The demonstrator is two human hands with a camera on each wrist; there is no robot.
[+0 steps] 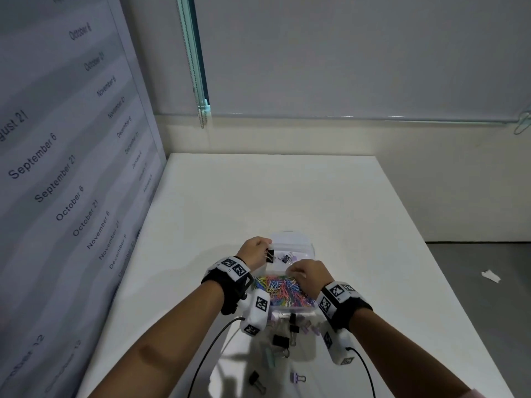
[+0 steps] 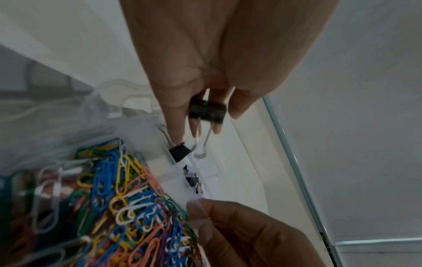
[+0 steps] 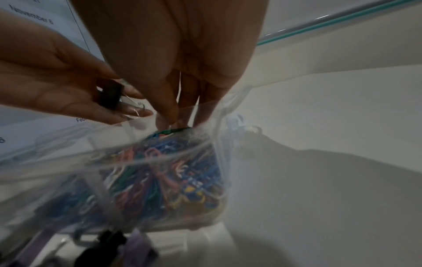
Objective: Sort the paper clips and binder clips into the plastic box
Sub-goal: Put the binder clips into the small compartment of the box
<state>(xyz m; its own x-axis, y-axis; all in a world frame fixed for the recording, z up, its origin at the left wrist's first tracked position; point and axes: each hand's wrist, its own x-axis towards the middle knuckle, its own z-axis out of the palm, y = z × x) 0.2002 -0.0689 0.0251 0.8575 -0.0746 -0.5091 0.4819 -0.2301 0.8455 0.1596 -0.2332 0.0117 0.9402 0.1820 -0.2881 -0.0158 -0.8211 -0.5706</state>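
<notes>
A clear plastic box [image 1: 311, 249] sits mid-table. Its near compartment is heaped with coloured paper clips [image 1: 280, 290]; the far one holds a few binder clips [image 1: 286, 258]. My left hand [image 1: 267, 251] hovers over the far compartment's left edge and pinches a black binder clip [image 2: 206, 111] with its wire handles hanging down. Just below it a second black binder clip [image 2: 179, 152] lies in the box. My right hand [image 1: 291, 271] reaches down at the divider, fingertips [image 3: 167, 115] closed on a green paper clip [image 3: 177, 130] atop the pile.
Loose binder clips lie on the table in front of the box: a black one [image 1: 280, 340], a mint one [image 1: 270, 357], a purple one [image 1: 297, 377], another black one [image 1: 254, 379]. A paper scrap [image 1: 490, 275] lies far right. A dated poster [image 1: 71, 168] lines the left wall.
</notes>
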